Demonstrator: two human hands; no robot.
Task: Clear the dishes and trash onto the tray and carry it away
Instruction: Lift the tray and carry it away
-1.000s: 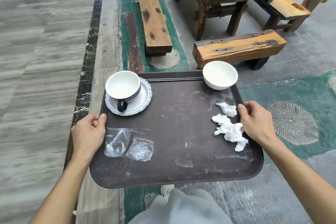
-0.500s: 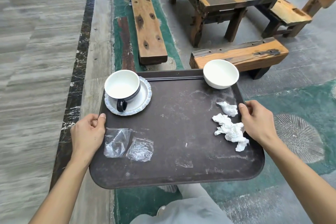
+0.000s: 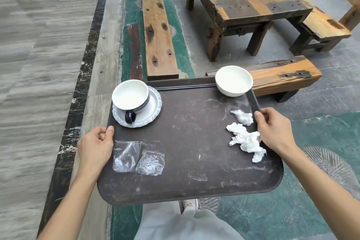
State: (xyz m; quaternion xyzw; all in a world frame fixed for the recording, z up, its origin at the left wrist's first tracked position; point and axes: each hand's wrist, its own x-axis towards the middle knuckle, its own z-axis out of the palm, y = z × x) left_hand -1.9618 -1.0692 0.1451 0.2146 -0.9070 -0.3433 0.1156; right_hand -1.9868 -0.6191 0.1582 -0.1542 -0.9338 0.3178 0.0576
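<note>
No legible text, label, brand, number or sign in view. Tray (image 3: pixel 194 142): pale scuffs only, nothing readable. Cup (image 3: pixel 130 95), saucer (image 3: pixel 153 108), bowl (image 3: pixel 233 81): plain, unmarked. Clear wrappers (image 3: pixel 138 159) near tray's left edge: no readable print.

Dark brown tray (image 3: pixel 194 142), white bowl (image 3: pixel 233 81), black-and-white cup (image 3: pixel 130 95), white saucer (image 3: pixel 151 110) with perhaps bluish edge, white tissues (image 3: pixel 245 140).

Left hand (image 3: pixel 95 148), right hand (image 3: pixel 276 132) bare to forearms; light grey trousers (image 3: pixel 175 224); pale shoe (image 3: pixel 190 203).
</note>
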